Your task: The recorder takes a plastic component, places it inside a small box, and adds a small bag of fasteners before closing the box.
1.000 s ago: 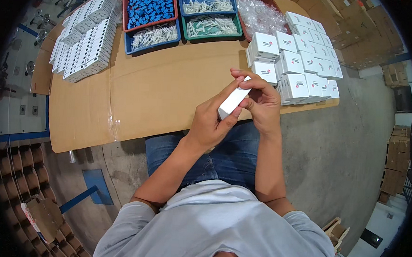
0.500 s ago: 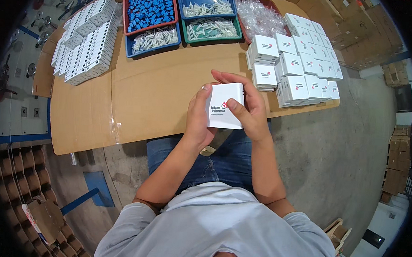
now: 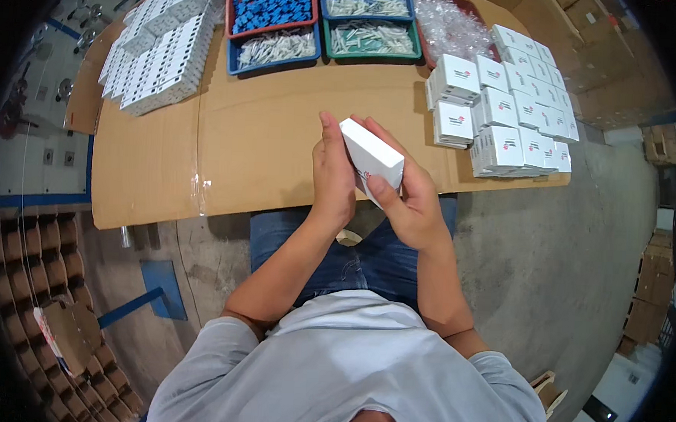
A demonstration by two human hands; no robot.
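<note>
White cardboard fills our view at the centre: a small white box (image 3: 371, 157) is held up between both hands, above the near edge of the brown cardboard-covered tabletop (image 3: 266, 125). We see the left hand (image 3: 333, 177) flat against the box's left side, fingers straight and pointing away from the body, palm pressing in. The right hand (image 3: 404, 191) cups the box from below and from the right, thumb laid across its near face by a small red mark, fingers wrapped behind it. Both grips are closed on the box; neither is slack. The box sits tilted, one long edge raised toward the tabletop's far side.

To the right on the tabletop stands a stack of matching white boxes (image 3: 508, 105), well apart from the hands. At the far left lie rows of white parts (image 3: 160, 45). Along the far edge we see a red tray of blue pieces (image 3: 270, 3), a blue tray of pale pieces (image 3: 277, 48), a green tray of pale pieces (image 3: 370, 37) and a heap of clear plastic bags (image 3: 452, 24).
</note>
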